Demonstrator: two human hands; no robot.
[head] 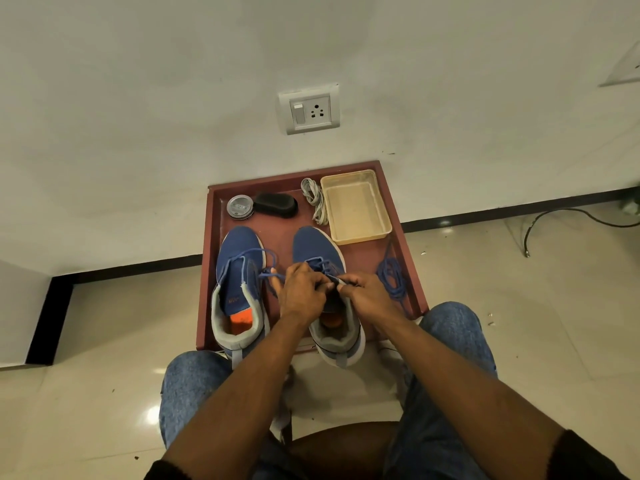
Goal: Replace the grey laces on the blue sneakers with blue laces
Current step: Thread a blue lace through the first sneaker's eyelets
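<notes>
Looking down past my knees, I see a dark red tray (408, 237) on the floor holding both blue sneakers, toes pointing away from me toward the wall and heels near my lap. My two hands meet over the right sneaker (317, 249), the one directly in front of me, about halfway along its length where the eyelets are. My left hand (302, 293) is curled closed, fingers pinching what looks like a strand of blue lace (323, 263); my right hand (365, 294) is also closed, fingertips pinched on the lace or the edge of the tongue, though I cannot tell which. The shoe's long axis runs straight away from me, so the lacing should move back toward my body, row by row toward the ankle opening. Only the rows nearest the toe look threaded. The left sneaker (239, 265) sits just beside it, parallel, with a blue lace loosely through it and hanging untied. A spare tangle of blue cord (393, 277) lies on the tray just to the right of my right hand, so that hand is nearer to it. The removed grey laces (314, 200) lie bunched at the far side, beside an empty cream plastic basket (356, 237), well out of the way.
</notes>
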